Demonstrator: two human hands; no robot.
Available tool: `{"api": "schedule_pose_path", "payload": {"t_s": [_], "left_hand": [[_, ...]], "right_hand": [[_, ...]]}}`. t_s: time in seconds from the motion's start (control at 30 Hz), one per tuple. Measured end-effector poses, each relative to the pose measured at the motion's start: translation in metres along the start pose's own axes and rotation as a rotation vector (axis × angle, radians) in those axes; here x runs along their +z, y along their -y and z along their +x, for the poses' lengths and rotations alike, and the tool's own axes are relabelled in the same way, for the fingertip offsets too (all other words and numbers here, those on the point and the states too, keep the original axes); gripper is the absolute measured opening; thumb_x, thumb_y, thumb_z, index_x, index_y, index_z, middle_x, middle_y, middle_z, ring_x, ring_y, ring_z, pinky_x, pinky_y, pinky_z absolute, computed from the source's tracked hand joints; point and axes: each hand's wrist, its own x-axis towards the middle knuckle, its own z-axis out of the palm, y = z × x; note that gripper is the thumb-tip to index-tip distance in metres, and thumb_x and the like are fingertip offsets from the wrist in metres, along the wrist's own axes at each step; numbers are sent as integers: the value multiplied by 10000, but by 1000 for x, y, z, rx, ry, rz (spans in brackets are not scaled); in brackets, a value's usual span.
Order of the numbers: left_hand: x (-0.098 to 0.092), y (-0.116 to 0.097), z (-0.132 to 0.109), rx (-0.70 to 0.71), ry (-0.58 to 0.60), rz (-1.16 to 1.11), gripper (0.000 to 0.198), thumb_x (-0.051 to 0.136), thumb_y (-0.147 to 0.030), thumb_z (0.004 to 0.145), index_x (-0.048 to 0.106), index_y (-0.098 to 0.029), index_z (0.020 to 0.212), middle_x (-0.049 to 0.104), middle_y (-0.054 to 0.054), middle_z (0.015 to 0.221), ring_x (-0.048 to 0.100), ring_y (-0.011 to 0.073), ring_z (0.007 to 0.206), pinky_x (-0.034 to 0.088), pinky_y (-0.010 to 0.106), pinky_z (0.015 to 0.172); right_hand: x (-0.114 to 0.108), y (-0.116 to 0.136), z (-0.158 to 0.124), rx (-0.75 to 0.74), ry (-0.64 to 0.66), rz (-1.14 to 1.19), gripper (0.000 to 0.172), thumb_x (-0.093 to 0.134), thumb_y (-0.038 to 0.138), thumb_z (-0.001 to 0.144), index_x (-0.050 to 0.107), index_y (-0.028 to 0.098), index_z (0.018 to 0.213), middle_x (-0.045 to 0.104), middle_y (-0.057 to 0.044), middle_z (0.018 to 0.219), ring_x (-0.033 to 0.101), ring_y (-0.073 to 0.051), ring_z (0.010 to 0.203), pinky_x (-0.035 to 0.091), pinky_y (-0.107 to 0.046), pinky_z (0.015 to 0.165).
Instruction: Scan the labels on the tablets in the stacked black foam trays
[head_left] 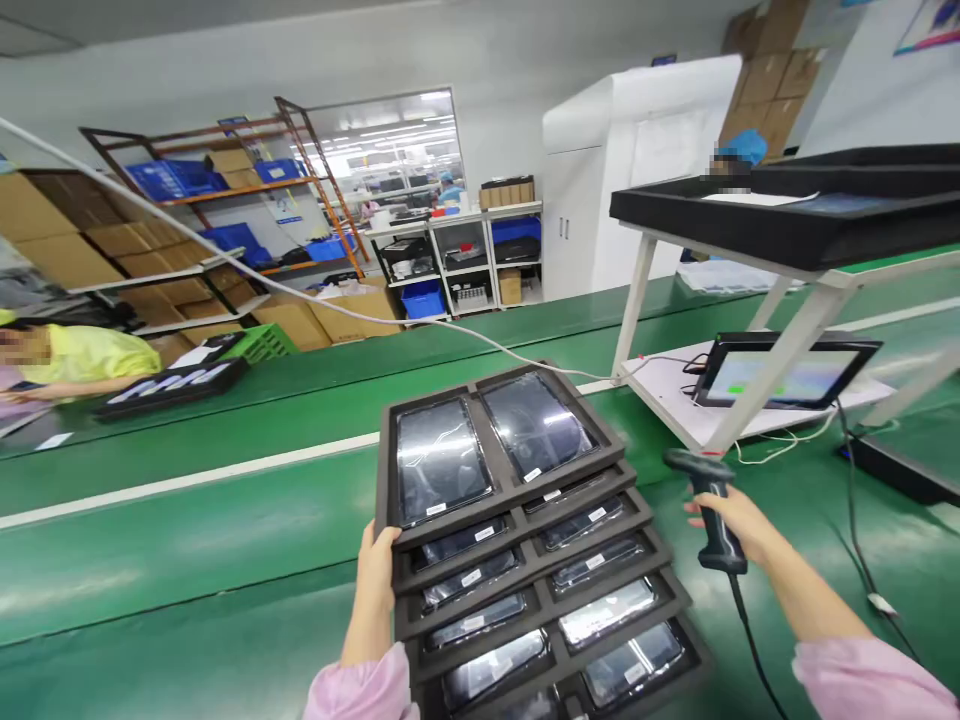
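Note:
My left hand [377, 560] grips the near left corner of the top black foam tray [472, 390], its thumb on the rim. That tray lies on a stack of staggered trays, each lower one showing a strip nearer me. Two dark glossy tablet screens [441, 455] lie side by side in the top tray, each with a small white label at its near edge. Closed around the handle of a black barcode scanner [721, 520], my right hand [739, 520] holds it upright just right of the stack. The scanner's cord runs down toward the bottom edge.
A white stand [637, 300] at the right carries black trays, with a lit monitor [784, 372] beneath. A white cable [322, 300] crosses the green conveyor bench [187, 540]. At the far left, a person in yellow [97, 360] leans beside another black tray [172, 388].

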Motion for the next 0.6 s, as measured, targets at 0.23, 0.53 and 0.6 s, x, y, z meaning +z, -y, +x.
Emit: {"api": "schedule_pose_path", "payload": {"t_s": [0.23, 0.53, 0.6], "left_hand": [[0, 6, 3, 43, -11, 34, 292, 544, -236, 580, 589, -194, 865, 588, -17, 736, 570, 178, 707, 460, 301, 674], [-3, 5, -4, 68, -7, 58, 315, 524, -244, 609, 564, -205, 919, 616, 24, 880, 562, 207, 841, 436, 317, 752], [-5, 5, -4, 68, 17, 69, 335, 519, -248, 623, 549, -204, 954, 616, 36, 929, 568, 211, 867, 438, 323, 768]], "right_hand": [[66, 106, -65, -172, 560, -94, 434, 632, 276, 700, 410, 216, 1067, 634, -18, 763, 540, -129, 412, 444, -242, 352], [112, 129, -76, -114, 578, -347, 331, 559, 153, 755, 362, 218, 1014, 561, 32, 653, 516, -109, 377, 425, -203, 322], [115, 128, -82, -111, 550, -340, 293, 555, 144, 752, 361, 216, 958, 568, 26, 682, 513, -101, 370, 422, -200, 314]]}}
